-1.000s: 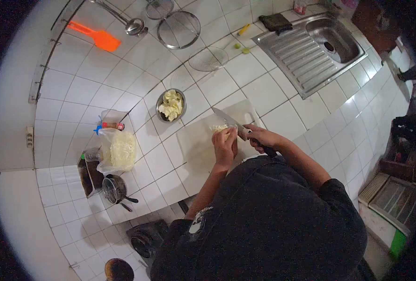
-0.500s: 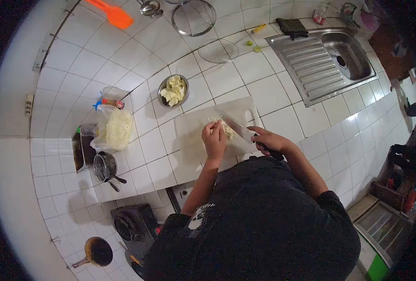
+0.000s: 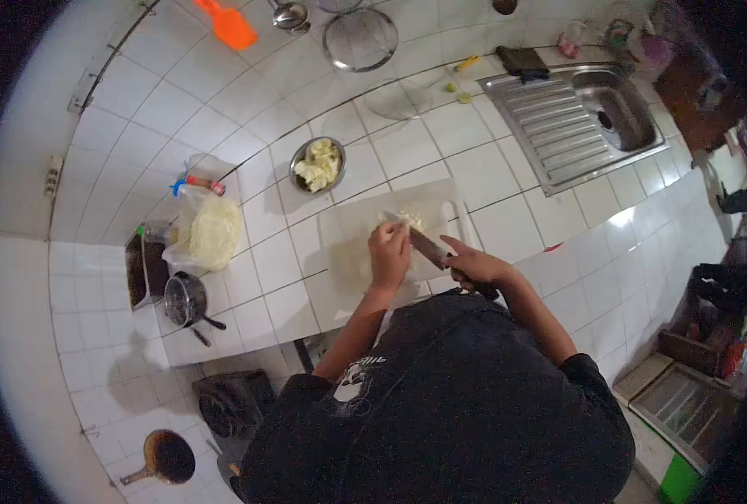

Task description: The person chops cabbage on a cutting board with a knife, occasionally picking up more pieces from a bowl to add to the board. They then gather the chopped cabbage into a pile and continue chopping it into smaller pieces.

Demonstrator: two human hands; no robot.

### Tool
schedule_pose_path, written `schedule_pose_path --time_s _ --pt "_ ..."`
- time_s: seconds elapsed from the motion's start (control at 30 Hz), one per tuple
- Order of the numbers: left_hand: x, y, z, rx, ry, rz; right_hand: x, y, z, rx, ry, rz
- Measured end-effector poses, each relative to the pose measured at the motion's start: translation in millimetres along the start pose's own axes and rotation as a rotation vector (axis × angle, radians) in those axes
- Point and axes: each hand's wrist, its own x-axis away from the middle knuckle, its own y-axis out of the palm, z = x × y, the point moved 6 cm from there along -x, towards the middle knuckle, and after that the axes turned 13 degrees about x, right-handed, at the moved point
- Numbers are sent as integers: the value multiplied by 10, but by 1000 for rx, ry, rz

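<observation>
My right hand (image 3: 478, 267) is wrapped round the dark handle of a kitchen knife (image 3: 428, 249). Its blade points up and left over a pale cutting board (image 3: 344, 244). Close to the blade's tip, my left hand (image 3: 389, 250) has its fingers bent and drawn together; what they hold, if anything, is hidden. Small pale chopped pieces (image 3: 414, 221) lie on the board around the fingertips and blade. Beyond the board stands a metal bowl (image 3: 342, 172) with pale leafy pieces (image 3: 318, 164), which look like cabbage.
At the left are a plastic bag (image 3: 212, 228) of pale food and a small dark pan (image 3: 186, 299). A steel sink (image 3: 621, 109) is set in the tiled counter at the right. Green citrus pieces (image 3: 463, 97) lie near the wall. A stove (image 3: 231, 403) stands lower left.
The knife's blade has turned and now looks darker, with its tip still by my left fingers. My left hand has shifted slightly. The whole view has moved a little.
</observation>
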Motion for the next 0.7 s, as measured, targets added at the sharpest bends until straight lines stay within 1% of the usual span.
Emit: schedule_pose_path --time_s 0.03,0.1,0.13,0.17,0.23,0.27,0.33,0.37,0.43,0.47,0.5,0.53,0.57,0.6,0.63,0.67,0.7 --pt "-38 -14 -21 26 9 4 30 -10 -19 8 11 25" --pt "-42 -78 -106 50 -48 35 86 36 -11 -10 13 16" --pt "-8 -60 -217 93 -63 23 42 15 112 57 16 57" --pt "10 -40 -332 138 -79 24 85 25 72 51 6 72" --pt "80 -94 -389 102 -90 73 205 40 -7 25 27 99" --pt "127 -130 -432 132 -131 114 229 74 -15 77 65 88" --pt "190 -207 -428 13 -95 111 269 154 -33 -137 6 177" --pt "228 -257 -450 27 -140 134 277 228 -11 -103 41 157" --pt "223 -365 -475 78 -146 158 263 265 -60 -80 2 279" --pt "223 -441 -491 87 -175 175 266 334 -86 -69 13 291" --pt "203 -559 -470 79 -168 208 237 400 -85 -51 29 278" --pt "228 -633 -474 66 -152 239 199 471 -100 -43 -7 259" --pt "278 -664 -541 62 -163 242 158 540 -131 -42 -47 242" --pt "341 -718 -644 69 -195 274 49 573 -65 35 -42 231" --pt "392 -793 -723 75 -221 305 -32 604 -59 31 -46 227" --pt "431 -854 -779 69 -215 305 -117 644 -74 126 -65 191" --pt "470 -906 -869 139 -282 314 -196 669 -87 222 -84 157"
